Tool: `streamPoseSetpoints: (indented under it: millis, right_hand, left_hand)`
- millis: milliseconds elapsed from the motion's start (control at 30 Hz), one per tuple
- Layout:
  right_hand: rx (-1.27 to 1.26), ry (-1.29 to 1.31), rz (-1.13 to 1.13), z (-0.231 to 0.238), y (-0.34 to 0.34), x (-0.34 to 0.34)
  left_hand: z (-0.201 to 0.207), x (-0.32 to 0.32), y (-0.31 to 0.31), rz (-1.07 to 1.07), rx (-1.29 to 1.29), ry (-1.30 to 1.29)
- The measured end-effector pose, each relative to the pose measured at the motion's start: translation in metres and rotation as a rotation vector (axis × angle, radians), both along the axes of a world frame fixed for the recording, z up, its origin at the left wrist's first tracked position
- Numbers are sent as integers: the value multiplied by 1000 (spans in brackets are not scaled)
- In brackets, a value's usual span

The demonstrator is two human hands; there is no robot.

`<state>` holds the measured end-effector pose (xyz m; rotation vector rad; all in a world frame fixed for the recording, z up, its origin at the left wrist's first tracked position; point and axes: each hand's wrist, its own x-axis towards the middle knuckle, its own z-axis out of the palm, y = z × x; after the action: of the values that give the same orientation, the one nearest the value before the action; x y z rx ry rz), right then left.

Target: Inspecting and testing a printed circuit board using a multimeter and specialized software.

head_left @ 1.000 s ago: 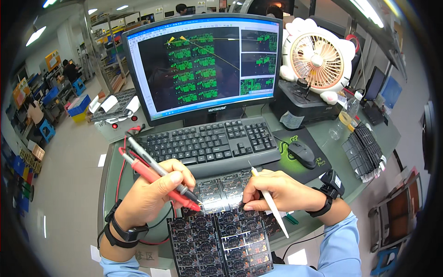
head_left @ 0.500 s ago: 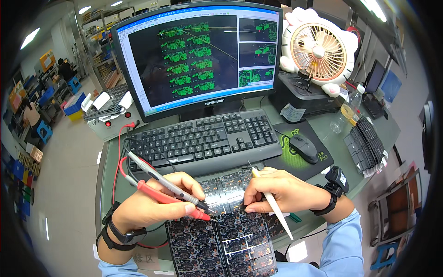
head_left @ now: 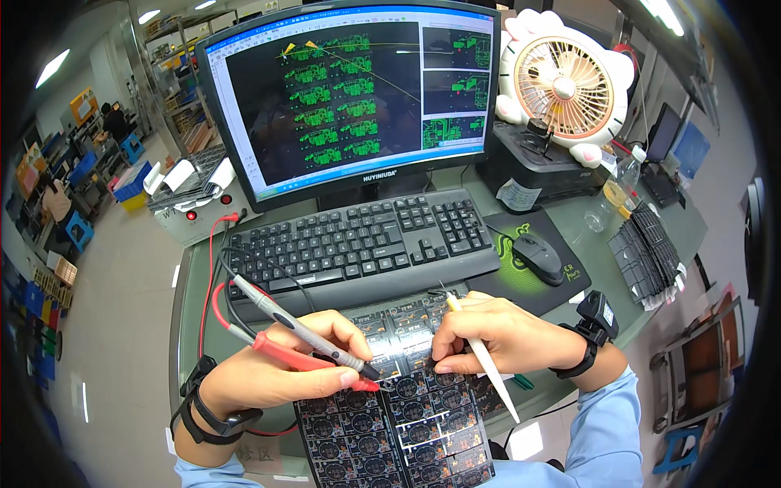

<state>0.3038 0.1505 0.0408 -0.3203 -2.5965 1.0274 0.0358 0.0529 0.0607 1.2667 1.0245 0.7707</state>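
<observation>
My left hand [head_left: 297, 378] is closed around two test probes, a red probe [head_left: 294, 355] and a grey probe [head_left: 303, 328] with a black tip end. Their tips come close together at the middle of a dark circuit board panel [head_left: 427, 455]; whether they touch it I cannot tell. In my right hand [head_left: 512, 335] is a slanted white pen-shaped tool [head_left: 493, 381], its thin tip pointing away from me and its tapered end toward me. The fingertips of that hand rest at the panel, just right of the probes. Rows of repeated small boards make up the panel.
Beyond the panel lie a black keyboard [head_left: 358, 244] and a mouse [head_left: 537, 259] on a mat. A monitor [head_left: 350, 98] shows green board layouts. At the right stand a fan [head_left: 563, 88], a plastic bottle [head_left: 622, 183] and stacked dark boards [head_left: 647, 252]. Probe leads [head_left: 210, 285] run along the left.
My left hand and both probes have shifted slightly right, the tips now closer together. Yellow marks have appeared on the monitor's layout. My right hand stays almost in place.
</observation>
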Motion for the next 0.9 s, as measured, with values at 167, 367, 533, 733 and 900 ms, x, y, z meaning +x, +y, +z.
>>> streamPoseSetpoints:
  millis: [167, 367, 533, 733, 900]
  right_hand:
    - [48, 11, -5, 0, 0, 2]
    - [123, 100, 20, 18, -2, -23]
    - [82, 192, 70, 42, -5, -73]
    - [78, 233, 130, 33, -9, -100]
    - [-82, 81, 5, 46, -5, -82]
  left_hand:
    - [2, 3, 0, -7, -24, -28]
    - [1, 1, -8, -77, 18, 10]
    - [-2, -8, -8, -94, 39, 22]
    - [-14, -8, -9, -102, 105, 57]
    - [-5, -2, -8, -104, 41, 72]
